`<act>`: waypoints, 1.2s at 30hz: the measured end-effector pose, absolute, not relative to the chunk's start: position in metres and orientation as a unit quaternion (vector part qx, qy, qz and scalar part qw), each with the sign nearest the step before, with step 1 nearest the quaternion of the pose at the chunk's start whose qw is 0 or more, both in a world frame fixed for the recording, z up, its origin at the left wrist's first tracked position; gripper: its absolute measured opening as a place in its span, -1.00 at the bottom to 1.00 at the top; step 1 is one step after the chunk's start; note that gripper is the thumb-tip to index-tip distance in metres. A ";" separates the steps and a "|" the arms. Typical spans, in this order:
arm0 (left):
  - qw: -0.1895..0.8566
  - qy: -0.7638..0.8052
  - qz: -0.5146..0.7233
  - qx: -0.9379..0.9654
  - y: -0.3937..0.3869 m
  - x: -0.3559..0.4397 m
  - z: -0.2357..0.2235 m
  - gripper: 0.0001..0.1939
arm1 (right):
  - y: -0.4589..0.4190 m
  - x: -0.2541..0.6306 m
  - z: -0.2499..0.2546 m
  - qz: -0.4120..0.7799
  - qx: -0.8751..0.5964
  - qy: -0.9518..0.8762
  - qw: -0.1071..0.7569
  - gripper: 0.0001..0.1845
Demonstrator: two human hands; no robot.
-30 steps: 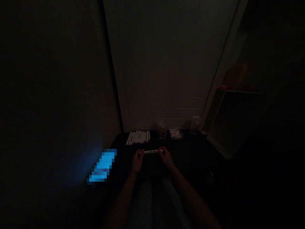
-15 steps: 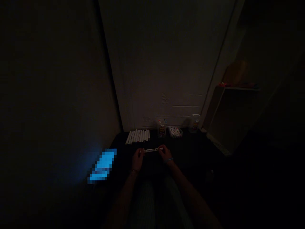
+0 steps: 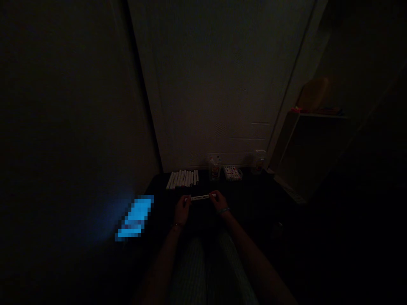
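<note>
A white marker (image 3: 200, 197) with dark print lies level between my two hands above the dark table. My left hand (image 3: 182, 209) pinches its left end, and my right hand (image 3: 219, 201) pinches the right end. Just beyond, a row of several white markers (image 3: 182, 179) lies side by side on the table. Behind my hands stands a clear plastic container (image 3: 214, 169) with some markers in it. To its right is a clear case (image 3: 232, 173) lying flat, full of marker ends. The scene is very dark, so fine finger detail is hard to see.
Another clear container (image 3: 259, 162) stands at the table's back right corner, near the wall. At the left glows a blue, pixelated screen (image 3: 135, 218). A shelf unit (image 3: 314, 148) with things on top stands to the right. The dark table (image 3: 254, 199) meets the wall behind.
Both hands keep holding the marker in nearly the same pose. The whole view has shifted slightly, so the table and the things on it appear a little higher.
</note>
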State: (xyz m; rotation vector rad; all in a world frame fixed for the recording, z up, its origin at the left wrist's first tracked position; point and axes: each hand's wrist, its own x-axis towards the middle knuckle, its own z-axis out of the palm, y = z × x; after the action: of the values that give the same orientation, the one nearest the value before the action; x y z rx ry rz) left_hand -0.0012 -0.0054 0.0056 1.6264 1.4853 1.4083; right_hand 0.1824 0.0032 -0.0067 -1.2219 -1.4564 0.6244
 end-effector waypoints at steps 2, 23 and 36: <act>0.262 0.546 0.517 0.605 -0.004 -0.002 0.004 -0.61 | 0.004 0.182 -0.008 0.266 -0.511 -0.613 0.541 -0.72; 0.256 0.537 0.531 0.604 -0.003 -0.004 0.001 -0.62 | 0.004 0.180 -0.009 0.257 -0.520 -0.613 0.537 -0.71; 0.264 0.544 0.530 0.594 -0.004 -0.002 0.006 -0.61 | 0.002 0.181 -0.007 0.256 -0.520 -0.614 0.536 -0.72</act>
State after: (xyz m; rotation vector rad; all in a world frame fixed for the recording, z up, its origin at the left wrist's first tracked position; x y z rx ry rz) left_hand -0.0020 -0.0039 0.0062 1.6054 1.4714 1.4336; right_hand 0.1808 0.0023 -0.0067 -1.2395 -1.4615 0.6095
